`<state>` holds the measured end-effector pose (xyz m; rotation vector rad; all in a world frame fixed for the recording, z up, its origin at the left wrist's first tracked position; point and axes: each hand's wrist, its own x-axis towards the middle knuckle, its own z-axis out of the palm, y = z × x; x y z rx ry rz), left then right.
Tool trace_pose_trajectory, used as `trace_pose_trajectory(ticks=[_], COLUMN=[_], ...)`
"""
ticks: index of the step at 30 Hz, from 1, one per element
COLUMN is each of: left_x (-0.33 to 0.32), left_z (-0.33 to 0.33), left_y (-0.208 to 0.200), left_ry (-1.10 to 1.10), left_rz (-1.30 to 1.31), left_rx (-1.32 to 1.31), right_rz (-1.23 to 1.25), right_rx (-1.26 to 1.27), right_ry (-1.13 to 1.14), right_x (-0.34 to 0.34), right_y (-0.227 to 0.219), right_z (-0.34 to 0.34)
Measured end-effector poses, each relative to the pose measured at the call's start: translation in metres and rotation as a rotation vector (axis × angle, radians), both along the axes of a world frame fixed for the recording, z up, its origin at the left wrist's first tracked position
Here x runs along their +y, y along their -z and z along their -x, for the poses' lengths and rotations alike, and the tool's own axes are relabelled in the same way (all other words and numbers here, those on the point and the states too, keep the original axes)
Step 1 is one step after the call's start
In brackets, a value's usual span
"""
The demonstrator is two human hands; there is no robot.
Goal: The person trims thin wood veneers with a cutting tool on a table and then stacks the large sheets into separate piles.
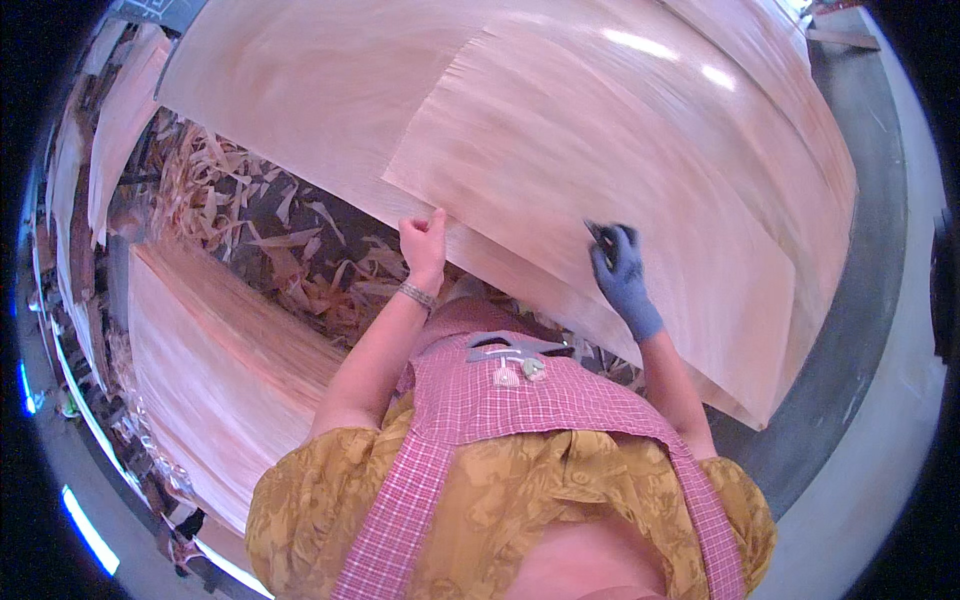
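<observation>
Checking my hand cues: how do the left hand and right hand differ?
The left hand is bare; the right hand wears a blue glove. The left hand is at the near edge of the top wood sheet; the right hand holds a small dark tool over that sheet. Both arms have short mustard sleeves.

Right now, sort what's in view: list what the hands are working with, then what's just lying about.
In use:
Large pale wood sheets, left hand at their near edge
Small dark tool in the gloved right hand

Lying about, apparently:
Curled wood scraps
Wood stack at lower left
</observation>
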<state>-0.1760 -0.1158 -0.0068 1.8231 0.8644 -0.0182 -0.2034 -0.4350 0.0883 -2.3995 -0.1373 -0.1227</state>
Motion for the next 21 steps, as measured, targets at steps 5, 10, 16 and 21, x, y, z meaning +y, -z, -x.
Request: trace_pose_trajectory(ticks=[5,10,16,21], left_x=[0.000,0.007,0.000,-0.005], left_z=[-0.089,-0.157,-0.169,-0.165], left_y=[-0.048,-0.020,-0.008,-0.004], left_ry=[0.571,0.564,0.650,0.658], left_rz=[-0.628,-0.798,-0.972,-1.063], left_rx=[-0.503,-0.534,-0.474,-0.364], right_rz=[0.328,0.648,0.636,0.707], right_rx=[0.221,0.244,0.213,0.378], right_ry=[-0.318,-0.228,-0.225,-0.258], right_x=[0.114,0.205,0.205,0.182], right_y=[0.027,0.052,0.055,0.052], right_z=[-0.120,-0.186,-0.182,-0.104])
